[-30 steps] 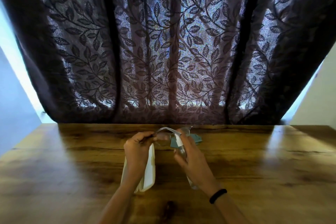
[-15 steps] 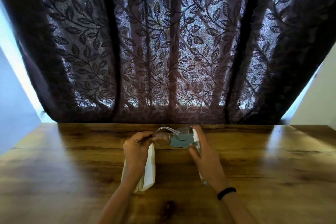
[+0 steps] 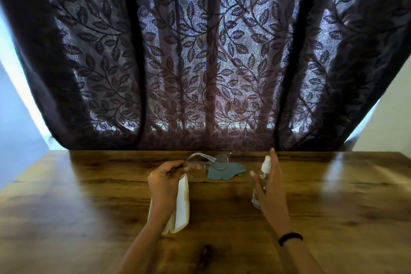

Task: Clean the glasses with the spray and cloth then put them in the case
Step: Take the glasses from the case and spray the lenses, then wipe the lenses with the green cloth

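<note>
My left hand (image 3: 164,177) is shut on one temple of the clear-framed glasses (image 3: 208,161) and holds them just above the table, lenses pointing right. Behind the glasses a blue-grey cloth (image 3: 226,171) lies flat. A white glasses case (image 3: 182,204) lies under my left wrist, partly hidden by it. A clear spray bottle (image 3: 262,177) with a white nozzle stands upright at the right. My right hand (image 3: 270,191) is right beside it with straight, spread fingers, the bottle between thumb and palm, and I see no grip on it.
Everything sits on a wooden table (image 3: 89,196) with glare patches at left and right. A dark leaf-patterned curtain (image 3: 204,62) hangs along the far edge. There is a black band on my right wrist (image 3: 290,238).
My right hand carried the spray bottle away from the glasses to the right, stood it on the table and opened its fingers. The left hand kept holding the glasses in place.
</note>
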Available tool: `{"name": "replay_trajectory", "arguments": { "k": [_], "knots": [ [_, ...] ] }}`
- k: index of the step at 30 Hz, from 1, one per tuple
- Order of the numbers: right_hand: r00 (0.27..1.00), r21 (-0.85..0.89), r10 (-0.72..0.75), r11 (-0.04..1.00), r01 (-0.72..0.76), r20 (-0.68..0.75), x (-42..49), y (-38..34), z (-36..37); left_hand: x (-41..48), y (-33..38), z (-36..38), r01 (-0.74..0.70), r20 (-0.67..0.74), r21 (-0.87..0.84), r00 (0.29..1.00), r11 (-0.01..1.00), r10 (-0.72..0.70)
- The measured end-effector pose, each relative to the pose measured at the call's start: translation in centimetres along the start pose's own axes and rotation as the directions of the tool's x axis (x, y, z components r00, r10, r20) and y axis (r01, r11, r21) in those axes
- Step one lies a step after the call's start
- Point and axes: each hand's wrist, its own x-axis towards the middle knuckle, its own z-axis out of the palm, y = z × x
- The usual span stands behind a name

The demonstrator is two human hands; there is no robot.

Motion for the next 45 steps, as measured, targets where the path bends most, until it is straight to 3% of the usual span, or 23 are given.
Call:
{"name": "replay_trajectory", "arguments": {
  "k": [13,15,18,21,23,27,30,37,45],
  "knots": [
    [0.986,0.04,0.165,0.986,-0.164,-0.007,-0.6,0.9,-0.7,0.4,-0.5,0.1,0.02,-0.022,-0.051,1.0,0.998,-0.021],
    [0.988,-0.019,0.115,0.993,-0.118,-0.102,-0.5,0.0,-0.9,0.4,-0.7,0.1,0.024,-0.022,-0.06,0.999,0.998,-0.025],
    [0.962,-0.125,-0.093,0.99,0.063,-0.256,-0.1,-1.8,-1.2,0.6,-1.0,0.1,0.034,-0.032,-0.075,0.999,0.997,-0.037],
    [0.944,-0.247,-0.286,0.939,0.241,-0.166,0.4,-3.1,-0.7,1.0,-1.4,0.2,0.038,-0.054,-0.068,0.998,0.997,-0.041],
    [0.952,-0.31,-0.306,0.907,0.286,-0.017,0.4,-3.3,0.4,1.3,-1.7,0.3,0.041,-0.056,-0.067,0.997,0.997,-0.045],
    [0.955,-0.318,-0.156,0.919,0.234,0.25,0.5,-2.3,3.3,1.7,-2.3,0.3,0.051,-0.068,-0.058,0.996,0.997,-0.055],
    [0.945,-0.337,-0.03,0.93,0.146,0.326,1.4,-0.8,5.2,2.0,-2.7,0.2,0.074,-0.078,-0.047,0.994,0.996,-0.077],
    [0.928,-0.572,0.125,0.813,0.107,0.351,3.9,1.1,7.9,2.9,-3.6,-0.4,0.077,-0.091,-0.003,0.993,0.997,-0.077],
    [0.916,-0.629,0.236,0.777,0.022,0.323,4.8,1.6,8.2,3.2,-4.0,-0.8,0.094,-0.097,-0.015,0.991,0.995,-0.095]
  ]
}}
